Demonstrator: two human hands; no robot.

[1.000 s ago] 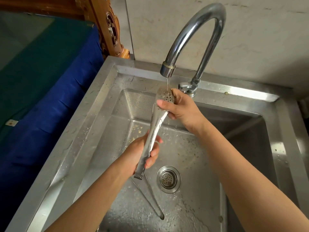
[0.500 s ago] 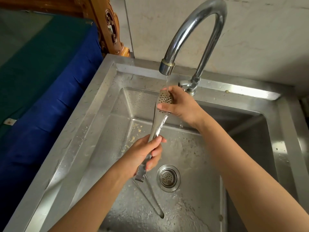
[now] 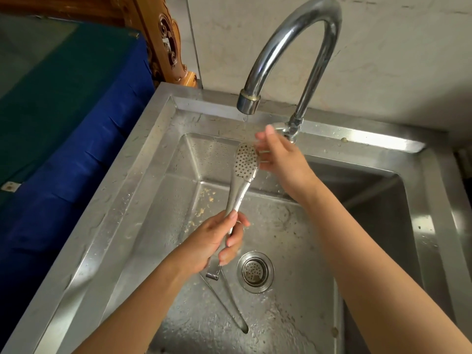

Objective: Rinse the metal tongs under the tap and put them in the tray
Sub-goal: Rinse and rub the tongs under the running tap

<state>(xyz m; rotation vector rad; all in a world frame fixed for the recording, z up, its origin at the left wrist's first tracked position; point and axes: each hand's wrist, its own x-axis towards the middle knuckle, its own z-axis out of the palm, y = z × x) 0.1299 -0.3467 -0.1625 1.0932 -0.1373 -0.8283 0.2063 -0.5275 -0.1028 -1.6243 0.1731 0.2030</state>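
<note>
**Now rinsing, tray step not started**

Your left hand [image 3: 219, 242] grips the metal tongs [image 3: 245, 162] low on the handle, fingers curled round it. The perforated head points to 12 o'clock, just below the tap [image 3: 249, 103] spout. Only a thin dribble shows there. Your right hand [image 3: 279, 160] sits at 3 o'clock of the head, fingers spread and blurred, holding nothing; whether it touches the head, can't tell. The tongs hang over the sink [image 3: 153, 154], with the drain [image 3: 255, 272] at 4 o'clock of the left hand. No tray in view. Next likely: finish the rinse, shake off water, then find the tray off-frame.
</note>
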